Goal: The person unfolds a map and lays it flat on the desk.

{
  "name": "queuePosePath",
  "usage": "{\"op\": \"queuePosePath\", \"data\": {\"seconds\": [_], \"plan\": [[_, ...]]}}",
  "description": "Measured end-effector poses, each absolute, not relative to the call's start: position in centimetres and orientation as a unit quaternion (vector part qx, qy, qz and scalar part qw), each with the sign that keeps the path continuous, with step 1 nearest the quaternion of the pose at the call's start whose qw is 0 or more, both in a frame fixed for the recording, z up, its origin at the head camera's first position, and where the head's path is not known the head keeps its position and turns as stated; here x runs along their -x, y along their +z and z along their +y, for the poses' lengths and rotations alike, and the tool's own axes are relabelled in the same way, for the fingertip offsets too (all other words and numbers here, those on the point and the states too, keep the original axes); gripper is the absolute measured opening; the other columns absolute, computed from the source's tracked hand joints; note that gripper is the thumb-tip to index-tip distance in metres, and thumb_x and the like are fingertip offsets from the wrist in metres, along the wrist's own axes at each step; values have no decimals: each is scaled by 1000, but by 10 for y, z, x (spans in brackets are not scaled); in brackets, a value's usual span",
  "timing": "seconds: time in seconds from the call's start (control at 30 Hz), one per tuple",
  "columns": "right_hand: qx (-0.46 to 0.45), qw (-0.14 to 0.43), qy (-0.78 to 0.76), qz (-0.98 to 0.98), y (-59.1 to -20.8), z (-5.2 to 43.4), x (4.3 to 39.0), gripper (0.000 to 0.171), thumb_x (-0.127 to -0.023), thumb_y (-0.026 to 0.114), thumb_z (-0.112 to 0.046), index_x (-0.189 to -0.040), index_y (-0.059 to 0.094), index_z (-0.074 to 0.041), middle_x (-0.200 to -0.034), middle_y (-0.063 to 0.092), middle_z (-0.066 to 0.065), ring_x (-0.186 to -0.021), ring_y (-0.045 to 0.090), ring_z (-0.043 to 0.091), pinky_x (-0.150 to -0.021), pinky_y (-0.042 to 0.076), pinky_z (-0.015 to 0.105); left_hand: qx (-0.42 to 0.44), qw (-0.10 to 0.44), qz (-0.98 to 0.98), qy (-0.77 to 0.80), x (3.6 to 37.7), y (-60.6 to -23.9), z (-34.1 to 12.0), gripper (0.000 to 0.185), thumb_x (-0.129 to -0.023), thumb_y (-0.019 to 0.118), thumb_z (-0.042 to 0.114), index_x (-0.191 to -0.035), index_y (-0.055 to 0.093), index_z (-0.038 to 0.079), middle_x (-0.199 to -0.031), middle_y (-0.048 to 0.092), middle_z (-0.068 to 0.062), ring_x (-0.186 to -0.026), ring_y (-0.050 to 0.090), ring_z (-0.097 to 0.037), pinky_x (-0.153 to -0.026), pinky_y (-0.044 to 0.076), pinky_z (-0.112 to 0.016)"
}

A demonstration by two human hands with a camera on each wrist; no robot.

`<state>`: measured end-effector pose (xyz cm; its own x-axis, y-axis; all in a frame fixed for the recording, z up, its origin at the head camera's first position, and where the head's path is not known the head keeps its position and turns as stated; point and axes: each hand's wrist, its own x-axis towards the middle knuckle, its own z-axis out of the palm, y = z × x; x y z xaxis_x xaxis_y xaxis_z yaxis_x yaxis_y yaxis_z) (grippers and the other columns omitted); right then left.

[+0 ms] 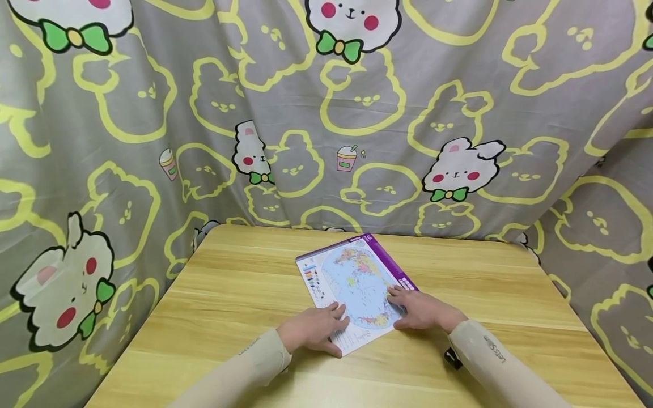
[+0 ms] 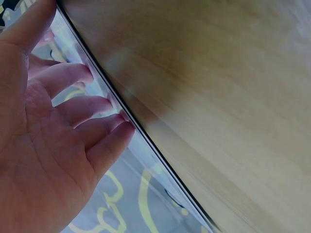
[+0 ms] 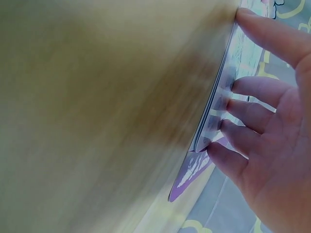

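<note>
A world map (image 1: 357, 289) with a purple border along one side lies tilted at an angle on the table. My left hand (image 1: 313, 330) rests its fingertips on the map's near-left part, thumb by the lower corner. On the near-right side, my right hand (image 1: 427, 310) touches the map with spread fingers, its thumb at the near edge. In the right wrist view, thin stacked layers show along the map's edge (image 3: 212, 104), and the purple strip (image 3: 187, 178) sticks out beyond them. The left wrist view shows relaxed fingers (image 2: 104, 145) on the glossy surface.
The wooden table (image 1: 214, 294) extends around the map on all sides. Behind it and at both sides hangs a grey curtain (image 1: 301, 195) printed with cartoon animals. A small black object (image 1: 452, 358) shows beneath the right sleeve's cuff.
</note>
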<state>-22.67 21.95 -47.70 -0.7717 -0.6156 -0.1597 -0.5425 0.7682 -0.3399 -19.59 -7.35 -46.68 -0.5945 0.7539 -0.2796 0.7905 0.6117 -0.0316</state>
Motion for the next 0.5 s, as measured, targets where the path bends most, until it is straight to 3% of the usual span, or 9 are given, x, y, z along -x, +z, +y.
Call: {"op": "queuePosePath", "data": {"seconds": [0.5], "plan": [[314, 140, -143, 928, -480, 223, 238, 72, -78, 76, -33, -134, 49, 3, -147, 35, 17, -135, 30, 37, -107, 28, 52, -446, 112, 885, -77, 193, -467, -69, 76, -83, 53, 63, -144, 42, 18, -150, 33, -10, -137, 31, -23, -104, 38, -31]]}}
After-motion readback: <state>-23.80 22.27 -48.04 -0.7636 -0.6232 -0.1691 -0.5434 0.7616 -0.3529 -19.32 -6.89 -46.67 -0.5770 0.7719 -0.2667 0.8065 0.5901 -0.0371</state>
